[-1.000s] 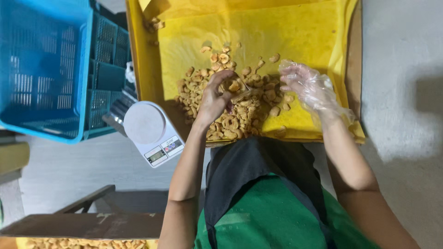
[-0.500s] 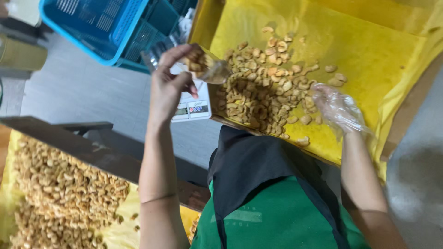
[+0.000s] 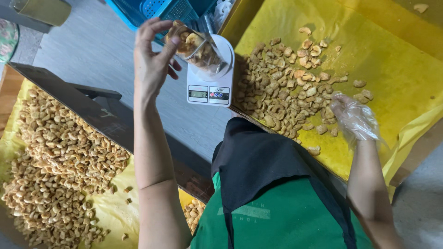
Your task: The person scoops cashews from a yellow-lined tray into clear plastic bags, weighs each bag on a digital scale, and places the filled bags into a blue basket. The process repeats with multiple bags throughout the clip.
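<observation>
My left hand (image 3: 152,60) is bare and grips a small clear plastic bag (image 3: 196,48) partly filled with golden fried snack pieces, held just above the round plate of a white kitchen scale (image 3: 211,80). My right hand (image 3: 353,117) wears a thin clear plastic glove and rests on the edge of a heap of the same snack pieces (image 3: 288,90), fingers loosely bent. I cannot see anything held in it. The heap lies on a yellow plastic sheet lining a tray (image 3: 397,60).
A second yellow-lined tray (image 3: 110,203) at lower left holds a large pile of snack pieces (image 3: 55,157), behind a dark wooden rail (image 3: 87,108). A blue plastic crate (image 3: 157,9) stands at the top, beside the scale. My green apron with a black top fills the bottom centre.
My left hand has carried the filled bag leftward from the heap to above the scale. My gloved right hand stayed at the heap. The view swung left, showing the second tray.
</observation>
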